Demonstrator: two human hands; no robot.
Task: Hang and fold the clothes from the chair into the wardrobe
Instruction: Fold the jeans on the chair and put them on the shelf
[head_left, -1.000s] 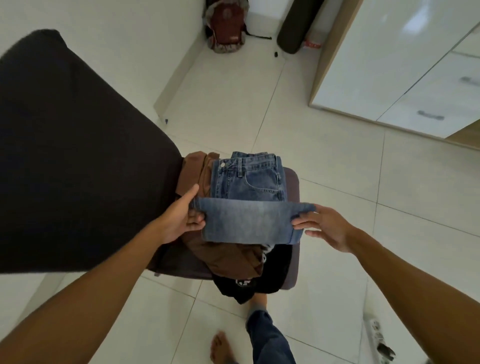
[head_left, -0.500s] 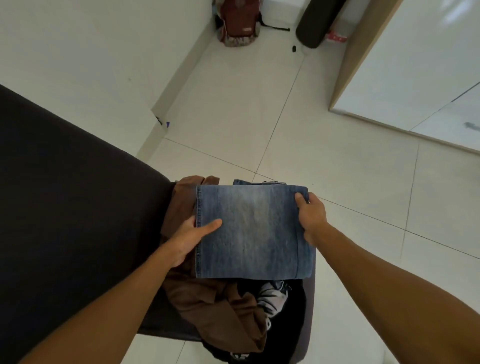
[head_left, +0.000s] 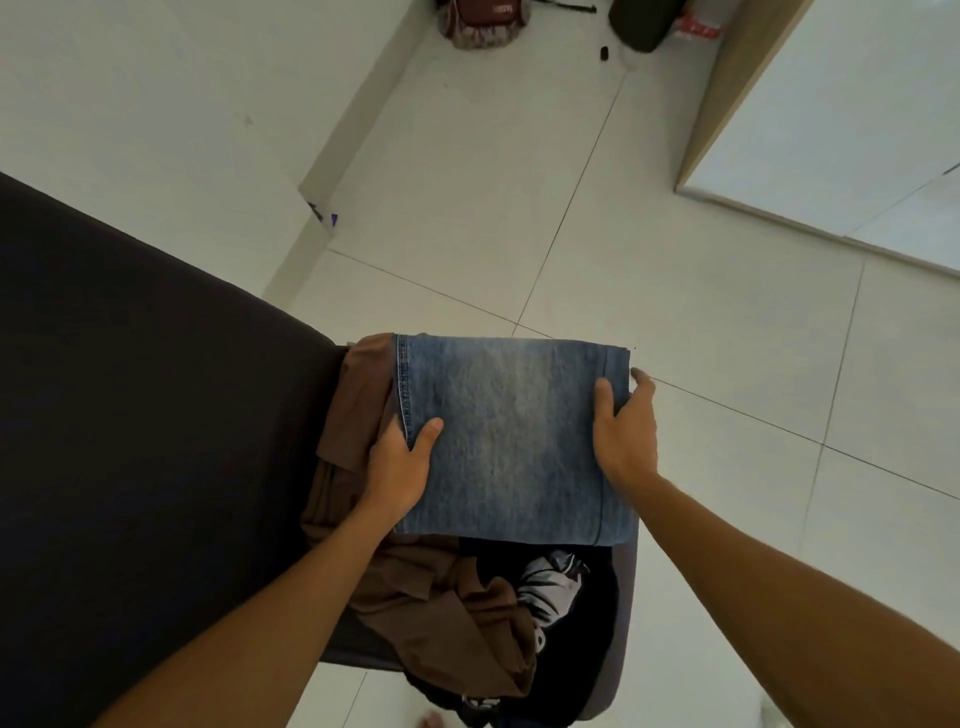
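The folded blue jeans (head_left: 511, 441) form a neat rectangle on top of the clothes pile on the dark chair (head_left: 130, 441). My left hand (head_left: 400, 467) grips the jeans' left edge, thumb on top and fingers hidden underneath. My right hand (head_left: 623, 431) grips the right edge the same way. Under the jeans lie a brown garment (head_left: 441, 613) and a black garment with a white print (head_left: 561, 597). The white wardrobe (head_left: 841, 114) stands at the upper right with its doors closed.
White tiled floor (head_left: 519, 208) spreads between the chair and the wardrobe. A red backpack (head_left: 483, 21) and a dark bag (head_left: 644, 23) sit by the far wall. The white wall runs along the left.
The lower part of the jeans was folded up over the waistband, making a compact rectangle. Both hands then shifted to grip its left and right edges. The camera moved closer over the chair.
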